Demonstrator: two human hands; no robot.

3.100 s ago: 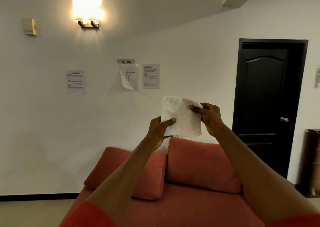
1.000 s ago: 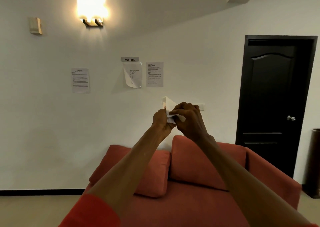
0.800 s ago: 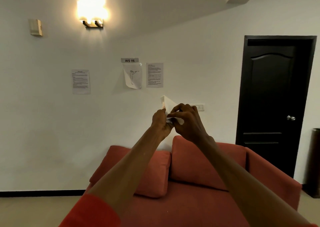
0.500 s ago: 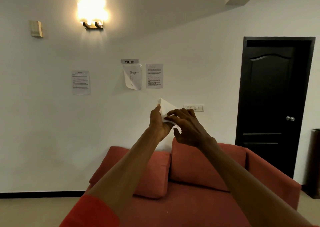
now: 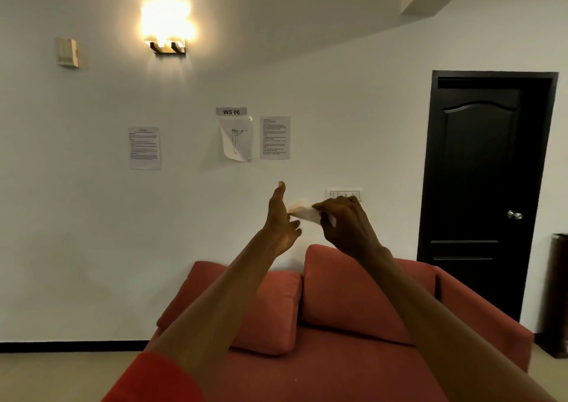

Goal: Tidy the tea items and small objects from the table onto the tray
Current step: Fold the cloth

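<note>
**Two hands, one folded napkin, held mid-air at frame centre**

Raised well above the red sofa (image 5: 322, 325), against the white wall (image 5: 92, 217), with neither table nor tray in view. Right hand (image 5: 345, 226) curled over a small white folded napkin (image 5: 302, 212), pinching its right end between thumb and fingertips. Left hand (image 5: 281, 217) upright just beside the napkin's left end, palm turned toward it, fingers straight and loose, gripping nothing; actual contact with the cloth too small to tell. Probably held up at eye level to compress the folds into a compact packet before placing on the tray, the flat left palm serving as a backstop. Long axis of the napkin roughly horizontal, dipping slightly toward the right, free end pointing left at the open palm.
</note>
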